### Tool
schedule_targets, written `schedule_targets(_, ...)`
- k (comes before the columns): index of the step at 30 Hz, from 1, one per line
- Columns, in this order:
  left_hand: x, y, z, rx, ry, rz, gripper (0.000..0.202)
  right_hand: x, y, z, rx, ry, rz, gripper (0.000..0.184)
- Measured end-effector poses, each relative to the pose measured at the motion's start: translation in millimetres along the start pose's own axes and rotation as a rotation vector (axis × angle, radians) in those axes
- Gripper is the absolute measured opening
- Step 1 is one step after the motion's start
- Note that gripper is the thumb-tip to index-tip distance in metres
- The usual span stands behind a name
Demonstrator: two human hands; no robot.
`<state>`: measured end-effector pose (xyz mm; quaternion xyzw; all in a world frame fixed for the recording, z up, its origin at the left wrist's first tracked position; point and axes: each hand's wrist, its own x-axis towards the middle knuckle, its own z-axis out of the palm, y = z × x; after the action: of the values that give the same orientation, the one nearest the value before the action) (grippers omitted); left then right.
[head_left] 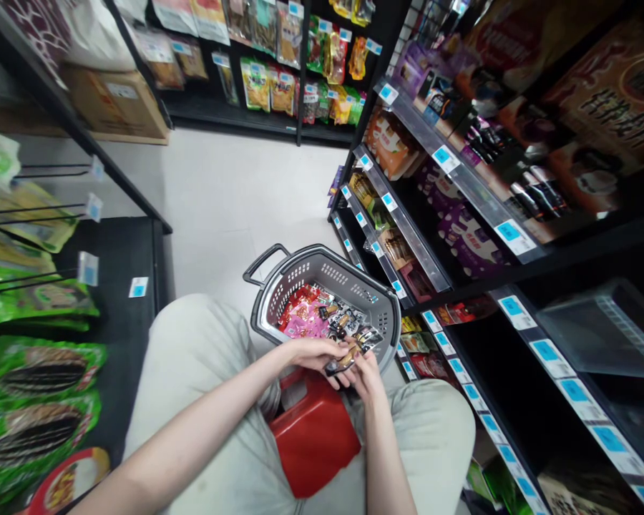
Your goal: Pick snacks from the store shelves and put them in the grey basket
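Observation:
I sit on a red stool (314, 436) in a shop aisle, knees in pale trousers. Both hands meet above the near rim of a grey shopping basket (300, 275). My left hand (314, 352) and my right hand (366, 372) together grip a few small dark snack packets (348, 354), fingers closed round them. The basket stands on the floor in front of my knees and holds several small packets, red and pink ones (303, 315) to the left, dark ones to the right.
Black shelves (461, 172) with blue price tags and packaged goods run along the right. Green snack bags (32, 372) hang on pegs at left. A cardboard box (115, 100) sits at the back left. Pale floor (230, 193) stretches ahead.

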<state>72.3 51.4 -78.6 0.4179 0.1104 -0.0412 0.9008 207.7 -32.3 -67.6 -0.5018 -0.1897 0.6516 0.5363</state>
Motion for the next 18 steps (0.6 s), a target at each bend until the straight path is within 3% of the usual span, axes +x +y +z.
schedule_targets(2,0,0,0.6,-0.037,-0.007,0.024,0.048,-2,-4,1,0.071,-0.093,-0.007,0.045)
schedule_targets(4,1,-2,-1.6,-0.019,0.089,0.078,0.043,-1,-3,1,0.092,-0.124,-0.042,0.049)
schedule_targets(12,15,-8,-16.4,0.241,0.650,0.264,0.045,13,11,-6,0.033,0.150,-0.126,0.027)
schedule_targets(18,18,-17,-16.5,0.488,0.865,0.245,0.045,17,13,-11,0.006,0.258,-0.204,0.037)
